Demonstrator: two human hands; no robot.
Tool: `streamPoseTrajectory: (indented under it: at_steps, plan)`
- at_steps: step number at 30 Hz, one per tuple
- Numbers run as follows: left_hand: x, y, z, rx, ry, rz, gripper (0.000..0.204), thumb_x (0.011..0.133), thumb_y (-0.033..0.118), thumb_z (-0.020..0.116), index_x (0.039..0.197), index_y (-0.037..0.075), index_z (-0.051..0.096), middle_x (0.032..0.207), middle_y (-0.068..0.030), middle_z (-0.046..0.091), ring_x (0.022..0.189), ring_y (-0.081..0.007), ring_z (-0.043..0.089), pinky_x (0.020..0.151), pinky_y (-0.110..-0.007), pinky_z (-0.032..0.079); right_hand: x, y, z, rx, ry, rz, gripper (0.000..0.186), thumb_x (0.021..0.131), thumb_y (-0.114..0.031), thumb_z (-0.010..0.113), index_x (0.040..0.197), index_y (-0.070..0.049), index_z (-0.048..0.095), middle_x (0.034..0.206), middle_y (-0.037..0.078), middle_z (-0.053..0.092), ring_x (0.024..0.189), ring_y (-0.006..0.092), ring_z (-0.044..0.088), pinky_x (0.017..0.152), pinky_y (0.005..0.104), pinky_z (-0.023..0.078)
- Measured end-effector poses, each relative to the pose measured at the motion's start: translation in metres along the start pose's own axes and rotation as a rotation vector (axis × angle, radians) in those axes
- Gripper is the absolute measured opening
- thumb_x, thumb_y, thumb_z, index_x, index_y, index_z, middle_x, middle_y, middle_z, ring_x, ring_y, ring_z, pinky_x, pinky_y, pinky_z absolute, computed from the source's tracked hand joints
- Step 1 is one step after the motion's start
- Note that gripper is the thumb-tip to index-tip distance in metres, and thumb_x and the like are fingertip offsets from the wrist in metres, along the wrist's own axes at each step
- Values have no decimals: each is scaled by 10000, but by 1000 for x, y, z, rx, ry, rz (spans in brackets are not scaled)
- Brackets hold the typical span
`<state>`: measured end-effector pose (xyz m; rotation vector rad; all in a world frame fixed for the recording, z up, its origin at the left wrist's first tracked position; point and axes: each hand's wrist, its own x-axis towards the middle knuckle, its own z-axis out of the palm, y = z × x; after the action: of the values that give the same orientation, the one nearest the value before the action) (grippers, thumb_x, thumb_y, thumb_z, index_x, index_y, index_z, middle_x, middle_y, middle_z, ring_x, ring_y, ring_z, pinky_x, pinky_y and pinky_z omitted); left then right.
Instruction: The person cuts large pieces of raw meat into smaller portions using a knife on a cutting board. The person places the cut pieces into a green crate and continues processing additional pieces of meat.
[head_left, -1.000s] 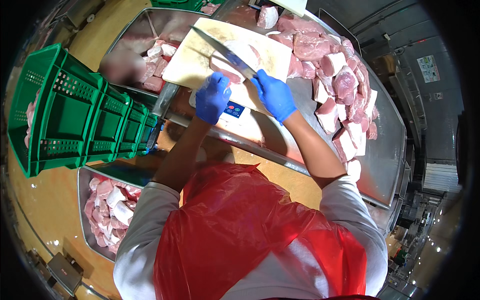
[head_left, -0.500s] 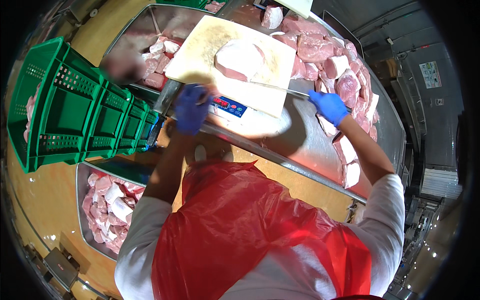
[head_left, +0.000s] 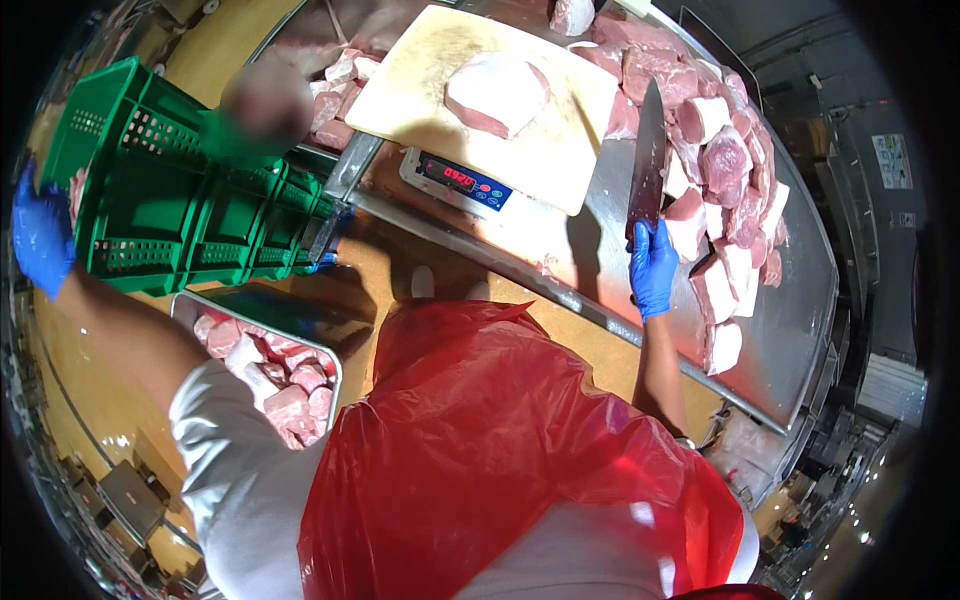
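My right hand, in a blue glove, is closed round the handle of a large knife. Its broad blade points away from me, over the steel table beside the pile of raw meat. Far out to the left, my gloved left hand is at the opening of the green crates, its fingers stretched out and nothing visible in them. Meat shows just inside the crate beside it. A thick slab of pale, fat-covered meat lies on the white cutting board, which sits over a digital scale with a lit red display.
Green perforated crates stand stacked at the left. Below them a metal tub holds meat pieces. More cut meat lies in a steel tray left of the board. A large meat pile covers the right of the steel table.
My left hand has swung from the scale's front out to the crates. The knife, held across the board's edge before, has turned to point away from me. The slab stays on the board.
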<state>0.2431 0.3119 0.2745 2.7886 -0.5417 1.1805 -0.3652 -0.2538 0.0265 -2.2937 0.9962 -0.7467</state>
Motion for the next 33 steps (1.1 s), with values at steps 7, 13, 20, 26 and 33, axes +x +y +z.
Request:
streamPoseTrajectory:
  at_steps: [7, 13, 20, 26, 33]
  plan:
    - [-83, 414, 35, -1138, -530, 551, 571, 908, 345, 721, 1351, 11, 582, 1292, -192, 645, 1112, -294, 653, 984, -362, 500, 47, -45, -5, 136, 87, 15, 221, 1033, -174, 581, 1132, 21, 613, 803, 94, 693, 654, 139, 623, 606, 305, 511]
    - [-143, 553, 79, -665, -948, 445, 1161, 576, 577, 859, 1537, 179, 342, 1403, -275, 490, 1278, -467, 519, 995, -575, 479, 43, -83, 19, 307, 82, 66, 227, 1023, -186, 598, 1065, 35, 619, 777, 116, 688, 635, 165, 634, 597, 321, 499]
    - [-151, 562, 43, -561, -846, 564, 835, 643, 407, 837, 1398, 331, 490, 1304, -211, 501, 1205, -443, 537, 870, -634, 498, 14, -65, 28, 176, 86, 56, 239, 1028, -198, 587, 1053, 36, 633, 723, 139, 677, 582, 199, 634, 554, 351, 491]
    - [-88, 453, 152, -824, -436, 610, 686, 670, 465, 837, 1304, 304, 628, 1222, -159, 637, 1117, -415, 593, 879, -554, 507, -50, 14, -15, -51, 155, 162, 209, 1026, -207, 593, 1016, 0, 620, 708, 140, 677, 570, 217, 640, 548, 368, 493]
    - [-28, 552, 136, -925, -190, 722, 455, 779, 138, 721, 1228, 108, 651, 1181, -172, 647, 1113, -373, 608, 935, -478, 513, -144, 33, -43, 109, 418, 618, 284, 1040, -286, 565, 1092, -16, 635, 706, 45, 620, 581, 115, 557, 552, 294, 467]
